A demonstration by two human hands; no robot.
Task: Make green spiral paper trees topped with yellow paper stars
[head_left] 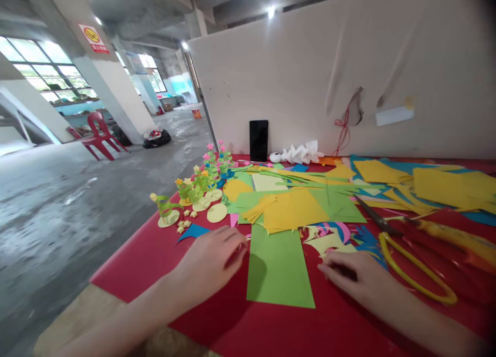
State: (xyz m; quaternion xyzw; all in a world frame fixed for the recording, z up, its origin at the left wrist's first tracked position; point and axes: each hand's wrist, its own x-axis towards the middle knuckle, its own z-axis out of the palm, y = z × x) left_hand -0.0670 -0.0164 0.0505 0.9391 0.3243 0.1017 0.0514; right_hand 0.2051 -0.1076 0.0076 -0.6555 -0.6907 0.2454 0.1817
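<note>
Two hands noted, both mine, both low over the red surface (pixel 155 259). One green sheet (pixel 279 266) lies flat between them, near the front edge, its far end tucked against a stack of yellow sheets (pixel 290 210).

Left hand (pixel 211 261): fingers (pixel 232 239) loosely curled and a little apart, tips at the sheet's upper left edge, clamped on nothing. I cannot tell whether they touch the paper.

Right hand (pixel 356 279): fingers stretched out low and close together, pointing at the sheet's right edge, just beside it, holding nothing. Yellow-handled scissors (pixel 411 264) lie just beyond this hand, untouched. Cut scraps (pixel 333 238) lie above it.

Assessment of the sheet: thin craft paper, very light, limp if lifted by one point, prone to creasing and tearing. Lying flush, it offers no raised edge. The best hold, in my judgement, is a side edge or near corner, nudged up with a fingertip and then pinched lightly.

Small paper trees (pixel 194 189) stand further back on the left, well apart from both hands.
</note>
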